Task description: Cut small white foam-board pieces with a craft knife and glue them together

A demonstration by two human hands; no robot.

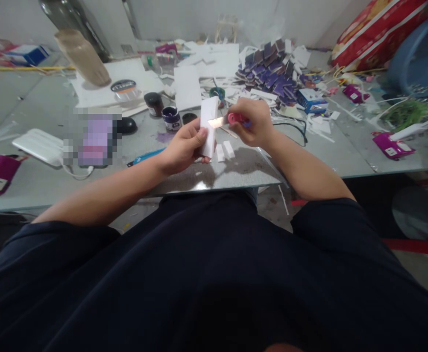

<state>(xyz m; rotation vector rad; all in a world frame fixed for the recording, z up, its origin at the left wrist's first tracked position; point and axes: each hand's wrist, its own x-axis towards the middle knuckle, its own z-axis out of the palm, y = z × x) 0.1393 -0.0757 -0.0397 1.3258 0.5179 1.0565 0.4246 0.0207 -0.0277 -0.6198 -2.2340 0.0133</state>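
Note:
My left hand (188,145) is closed around a white rectangular block (208,124), held upright and slightly tilted above the table, thumb on its near face. In my right hand (253,122) is a utility knife (234,119) with a red handle, gripped in a fist. Its blade (217,122) points left and lies at the face of the block; whether it has cut in cannot be made out. Below the block, small white pieces (224,150) lie on the table. A blue tool (146,157), partly hidden by my left forearm, rests to the left.
Open jars of dark paint (171,118) stand behind my left hand. A heap of purple-painted pieces (270,71) lies at the back right, beside a small blue box (312,100). A phone (96,139) and white power bank (38,145) are at left. The table's front edge (214,188) runs close to my body.

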